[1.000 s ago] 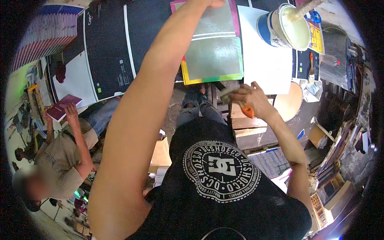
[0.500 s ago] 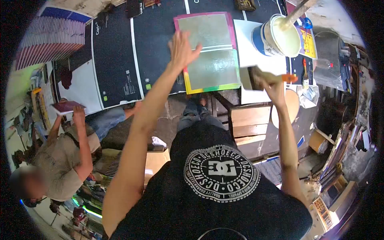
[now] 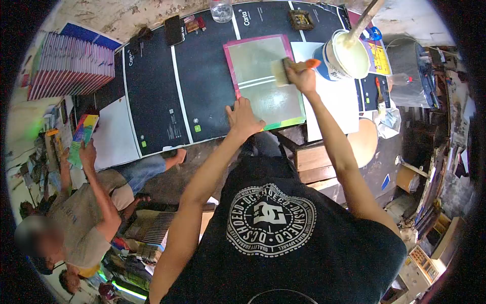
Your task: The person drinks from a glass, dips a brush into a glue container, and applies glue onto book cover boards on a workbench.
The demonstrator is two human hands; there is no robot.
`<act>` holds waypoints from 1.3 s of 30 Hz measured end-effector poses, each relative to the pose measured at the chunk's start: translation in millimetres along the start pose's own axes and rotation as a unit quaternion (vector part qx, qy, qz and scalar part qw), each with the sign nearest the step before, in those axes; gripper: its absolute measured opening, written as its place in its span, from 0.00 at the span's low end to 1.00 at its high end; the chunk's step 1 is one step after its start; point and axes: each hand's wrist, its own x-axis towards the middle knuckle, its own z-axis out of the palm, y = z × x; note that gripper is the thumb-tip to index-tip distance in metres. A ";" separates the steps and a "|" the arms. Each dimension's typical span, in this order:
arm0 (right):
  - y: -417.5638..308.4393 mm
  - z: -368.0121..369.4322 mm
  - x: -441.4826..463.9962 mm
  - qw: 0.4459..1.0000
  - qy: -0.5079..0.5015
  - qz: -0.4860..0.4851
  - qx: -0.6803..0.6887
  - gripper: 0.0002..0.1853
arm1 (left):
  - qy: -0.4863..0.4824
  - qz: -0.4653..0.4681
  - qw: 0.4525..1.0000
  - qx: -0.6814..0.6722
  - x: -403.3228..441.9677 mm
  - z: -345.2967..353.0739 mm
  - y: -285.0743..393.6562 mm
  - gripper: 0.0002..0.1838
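My right hand (image 3: 304,80) is wrapped around a wide paintbrush (image 3: 280,72) with an orange handle. The slightly blurred bristles are over the right part of a grey sheet (image 3: 257,55), near two white lines across its middle. Pink tape-like borders run round the sheet's upper part, with green along its lower edge. My left hand (image 3: 245,117) lies with fingers spread on the sheet's lower left edge and the dark table beside it. Just right of the brush, a blue and white bucket (image 3: 328,58) holds a pale, creamy substance and a wooden stick (image 3: 366,19).
A dark table (image 3: 152,91) with white lines bears a phone (image 3: 175,30), a clear jar (image 3: 221,11) and a tall stack of booklets (image 3: 73,68). White paper (image 3: 334,109) lies right of the sheet. At left, a co-worker (image 3: 81,213) holds a yellow-green booklet (image 3: 82,139).
My left hand has come down from the sheet's upper left to its lower left edge. My right hand has carried the paintbrush up and left over the sheet. The co-worker's booklet has turned.
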 end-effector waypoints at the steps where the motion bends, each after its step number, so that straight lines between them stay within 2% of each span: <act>1: 31.5 -7.4 5.2 0.999 0.031 0.002 -0.042 0.19 | 0.004 0.005 1.000 -0.004 1.1 0.6 -0.2 0.42; 3: -1.2 -57.1 7.9 0.990 0.029 0.019 -0.134 0.16 | 0.012 0.010 1.000 -0.009 1.5 3.3 -2.7 0.42; 5: 1.4 -52.3 20.4 0.983 0.086 -0.025 -0.159 0.13 | 0.020 0.016 1.000 -0.008 0.7 3.9 -4.1 0.42; 7: -31.0 -52.2 30.1 0.991 0.014 -0.095 0.097 0.12 | 0.029 0.015 0.999 -0.007 0.7 4.2 -3.3 0.42; 8: -32.9 -37.7 38.7 0.985 -0.040 -0.158 0.058 0.14 | 0.033 0.014 0.999 -0.006 -0.2 4.5 -3.1 0.42; 9: -57.5 -40.2 47.2 0.948 -0.136 -0.242 0.157 0.15 | 0.037 0.013 0.999 -0.003 1.1 3.6 -3.4 0.42; 11: -55.1 -16.1 70.5 0.944 -0.195 -0.257 0.065 0.15 | 0.026 0.014 1.000 0.009 0.9 2.2 -3.2 0.44; 13: 36.3 50.0 139.4 0.938 -0.255 -0.213 -0.099 0.16 | 0.033 0.017 0.999 0.011 3.8 3.3 -3.7 0.44; 15: -20.7 -7.4 176.9 0.944 -0.277 -0.077 -0.164 0.16 | 0.023 0.009 1.000 0.009 5.5 0.7 -3.4 0.44; 18: -27.5 -8.5 197.4 0.964 -0.053 -0.247 -0.087 0.13 | 0.007 0.003 1.000 -0.001 4.9 1.1 -4.3 0.44; 19: -35.8 -5.8 195.4 0.945 -0.140 -0.294 -0.041 0.13 | 0.000 -0.002 1.000 -0.009 5.9 0.2 -4.1 0.44; 21: -58.9 5.1 177.6 0.869 -0.309 -0.382 0.051 0.16 | -0.005 -0.004 1.000 -0.026 9.2 -1.6 -5.9 0.45; 23: -85.7 13.9 158.0 0.834 -0.364 -0.409 0.063 0.16 | -0.006 0.002 0.999 -0.042 8.4 0.8 -9.9 0.47; 24: -83.3 30.5 176.3 0.839 -0.426 -0.337 -0.037 0.16 | -0.015 -0.001 0.999 -0.041 8.5 0.0 -10.9 0.46; 27: -108.5 19.4 227.5 0.910 -0.274 -0.303 -0.078 0.15 | -0.033 -0.008 0.999 -0.040 8.9 -0.9 -7.2 0.46; 28: -111.5 21.7 234.3 0.900 -0.285 -0.325 -0.051 0.16 | -0.032 -0.009 0.999 -0.041 9.8 -1.2 -6.7 0.46; 30: -115.7 25.2 242.6 0.879 -0.307 -0.365 0.000 0.16 | -0.029 -0.018 0.998 -0.048 10.4 -3.3 -5.5 0.45; 33: -133.5 40.5 209.6 0.756 -0.489 -0.429 0.073 0.16 | -0.028 -0.031 0.997 -0.065 11.1 -8.8 -2.0 0.43; 34: -133.4 56.5 208.8 0.788 -0.465 -0.378 -0.143 0.11 | -0.033 -0.034 0.997 -0.066 10.6 -9.7 -1.7 0.43; 37: -133.8 71.6 244.0 0.858 -0.329 -0.382 -0.103 0.10 | -0.042 -0.029 0.996 -0.070 10.3 -9.4 -3.2 0.44; 38: -131.3 75.3 254.5 0.838 -0.254 -0.476 -0.075 0.12 | -0.044 -0.025 0.996 -0.070 10.7 -9.1 -4.9 0.44; 39: -132.5 77.4 253.9 0.827 -0.311 -0.465 -0.056 0.13 | -0.036 -0.025 0.997 -0.070 11.9 -8.1 -5.2 0.44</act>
